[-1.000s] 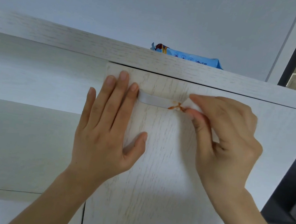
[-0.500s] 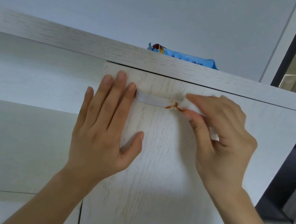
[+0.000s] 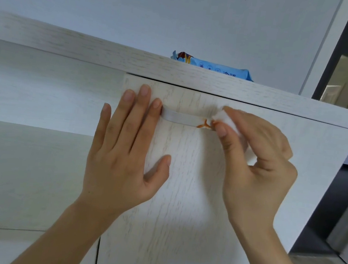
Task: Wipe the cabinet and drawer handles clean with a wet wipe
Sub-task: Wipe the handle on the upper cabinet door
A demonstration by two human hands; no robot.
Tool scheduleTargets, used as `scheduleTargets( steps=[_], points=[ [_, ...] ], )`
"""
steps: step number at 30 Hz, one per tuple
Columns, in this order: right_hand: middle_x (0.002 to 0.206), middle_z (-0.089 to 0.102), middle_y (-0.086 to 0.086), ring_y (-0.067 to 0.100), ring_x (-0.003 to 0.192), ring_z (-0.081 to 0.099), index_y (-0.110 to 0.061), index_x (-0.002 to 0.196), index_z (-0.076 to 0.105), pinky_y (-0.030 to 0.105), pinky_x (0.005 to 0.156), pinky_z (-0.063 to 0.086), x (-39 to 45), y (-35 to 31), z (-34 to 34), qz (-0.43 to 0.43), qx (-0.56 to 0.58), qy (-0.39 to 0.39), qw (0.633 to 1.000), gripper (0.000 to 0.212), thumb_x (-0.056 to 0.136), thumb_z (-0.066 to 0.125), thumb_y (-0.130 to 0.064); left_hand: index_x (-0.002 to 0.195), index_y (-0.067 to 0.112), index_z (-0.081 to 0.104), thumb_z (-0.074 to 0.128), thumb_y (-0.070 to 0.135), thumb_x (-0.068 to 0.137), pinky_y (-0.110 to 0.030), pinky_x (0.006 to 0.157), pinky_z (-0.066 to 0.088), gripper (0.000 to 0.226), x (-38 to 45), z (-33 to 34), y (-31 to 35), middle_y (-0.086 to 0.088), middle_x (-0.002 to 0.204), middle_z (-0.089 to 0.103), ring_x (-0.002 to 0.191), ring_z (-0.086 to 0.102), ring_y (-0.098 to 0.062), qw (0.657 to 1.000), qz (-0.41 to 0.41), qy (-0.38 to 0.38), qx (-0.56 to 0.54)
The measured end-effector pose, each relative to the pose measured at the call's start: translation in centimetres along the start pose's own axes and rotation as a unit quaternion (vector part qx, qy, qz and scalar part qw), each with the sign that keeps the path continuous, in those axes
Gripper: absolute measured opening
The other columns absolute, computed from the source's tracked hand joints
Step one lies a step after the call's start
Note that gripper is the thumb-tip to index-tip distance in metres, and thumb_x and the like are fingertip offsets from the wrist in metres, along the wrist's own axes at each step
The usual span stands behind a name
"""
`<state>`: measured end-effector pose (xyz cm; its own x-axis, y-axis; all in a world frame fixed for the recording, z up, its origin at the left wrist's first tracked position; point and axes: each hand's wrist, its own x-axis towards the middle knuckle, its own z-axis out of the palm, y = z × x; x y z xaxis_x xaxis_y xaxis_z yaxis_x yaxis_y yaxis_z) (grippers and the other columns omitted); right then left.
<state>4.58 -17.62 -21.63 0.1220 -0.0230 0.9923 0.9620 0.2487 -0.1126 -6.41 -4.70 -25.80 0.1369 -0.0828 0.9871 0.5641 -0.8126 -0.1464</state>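
Orange smear on the handle, with the wipe at its right end.

The pale handle (image 3: 180, 119) sits high on the cabinet door (image 3: 183, 197), and an orange stain (image 3: 204, 125) marks it near the right end. The right hand (image 3: 258, 160) has its grip clenched on the folded wet wipe (image 3: 224, 118), pinched between thumb and fingers and pressed against the handle just beside the stain. The left hand (image 3: 123, 154) lies flat with a released grip, fingers straight, bracing the door at the handle's left end. The risk, as I judge it, is dragging the stain along the handle instead of lifting it, or onto the door's pale wood. A small pinch could also let the wipe slip. The pack of wipes (image 3: 214, 67) lies on the cabinet top (image 3: 92, 45), behind its edge.
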Motion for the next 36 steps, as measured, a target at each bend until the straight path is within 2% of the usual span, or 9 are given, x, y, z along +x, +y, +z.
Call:
scheduleTargets(
  steps=[5,10,16,18,20,25,30,33,36],
  points=[
    [0.101,0.053,-0.026,0.004,0.102,0.055,-0.029,0.104,0.058,0.06,0.097,0.03,0.2,0.4,0.2,-0.074,-0.066,-0.029,0.995,0.02,0.086,0.066,-0.022,0.144,0.002,0.025,0.048,0.037,0.09,-0.05,0.116,0.019,0.069,0.0,0.1,0.0,-0.014,0.15,0.022,0.143,0.018,-0.03,1.0,-0.003,0.002,0.002],
    [0.096,0.058,-0.022,0.0,0.099,0.055,-0.028,0.101,0.065,0.053,0.099,0.028,-0.1,0.4,0.4,-0.057,-0.071,-0.019,0.996,0.014,0.088,0.065,-0.022,0.144,0.001,0.026,0.046,0.038,0.09,-0.051,0.115,0.02,0.068,0.0,0.1,0.0,-0.014,0.15,0.022,0.143,0.018,-0.029,1.0,-0.003,0.005,-0.002],
    [0.098,0.055,-0.028,-0.002,0.1,0.053,-0.033,0.102,0.058,0.055,0.1,0.031,-0.2,0.1,0.3,-0.046,-0.056,-0.008,0.997,0.02,0.088,0.064,-0.021,0.144,0.002,0.027,0.046,0.037,0.09,-0.051,0.115,0.02,0.067,0.0,0.1,0.0,-0.012,0.15,0.022,0.143,0.019,-0.03,1.0,-0.006,0.006,-0.011],
    [0.092,0.057,-0.033,-0.005,0.103,0.053,-0.038,0.102,0.057,0.06,0.096,0.034,-0.2,0.1,0.1,-0.025,-0.032,0.002,0.999,0.022,0.087,0.063,-0.024,0.143,0.002,0.027,0.048,0.036,0.09,-0.051,0.116,0.019,0.067,0.0,0.0,0.0,-0.011,0.15,0.023,0.143,0.019,-0.029,1.0,-0.006,0.007,-0.019],
    [0.097,0.055,-0.037,-0.006,0.105,0.052,-0.037,0.104,0.056,0.061,0.094,0.036,-0.4,0.2,-0.1,-0.011,-0.017,0.012,1.0,0.023,0.087,0.063,-0.024,0.143,0.001,0.028,0.049,0.034,0.088,-0.05,0.116,0.018,0.067,-0.1,0.0,0.0,-0.01,0.15,0.023,0.144,0.018,-0.026,0.999,-0.012,0.01,-0.034],
    [0.113,0.053,-0.019,0.006,0.112,0.053,-0.025,0.11,0.057,0.056,0.099,0.029,-0.2,0.4,0.6,-0.099,-0.084,-0.03,0.991,0.02,0.09,0.061,-0.021,0.142,0.002,0.028,0.049,0.031,0.088,-0.048,0.117,0.017,0.065,-0.6,0.0,0.0,-0.007,0.15,0.023,0.145,0.012,-0.02,0.998,-0.034,0.015,-0.053],
    [0.116,0.054,-0.016,0.01,0.112,0.055,-0.024,0.114,0.056,0.052,0.099,0.025,-0.3,1.0,0.3,-0.133,-0.135,-0.029,0.982,0.02,0.095,0.057,-0.02,0.142,0.003,0.027,0.049,0.03,0.087,-0.047,0.117,0.016,0.065,-0.5,-0.1,0.0,-0.005,0.15,0.021,0.145,0.01,-0.019,0.997,-0.035,0.009,-0.065],
    [0.112,0.055,-0.018,0.005,0.111,0.054,-0.023,0.114,0.058,0.05,0.099,0.024,-0.3,0.6,1.2,-0.152,-0.125,-0.03,0.98,0.019,0.095,0.055,-0.021,0.142,0.004,0.026,0.048,0.03,0.087,-0.047,0.117,0.016,0.065,-0.5,0.0,0.1,-0.004,0.15,0.021,0.145,0.009,-0.018,0.997,-0.039,0.011,-0.068],
    [0.108,0.056,-0.025,0.005,0.107,0.056,-0.027,0.11,0.058,0.054,0.099,0.026,-0.7,0.6,1.2,-0.111,-0.113,0.0,0.987,0.02,0.092,0.06,-0.019,0.143,0.004,0.026,0.049,0.03,0.086,-0.047,0.117,0.016,0.066,-0.5,-0.1,-0.1,-0.005,0.15,0.021,0.145,0.01,-0.019,0.997,-0.035,0.008,-0.065]
  ],
)
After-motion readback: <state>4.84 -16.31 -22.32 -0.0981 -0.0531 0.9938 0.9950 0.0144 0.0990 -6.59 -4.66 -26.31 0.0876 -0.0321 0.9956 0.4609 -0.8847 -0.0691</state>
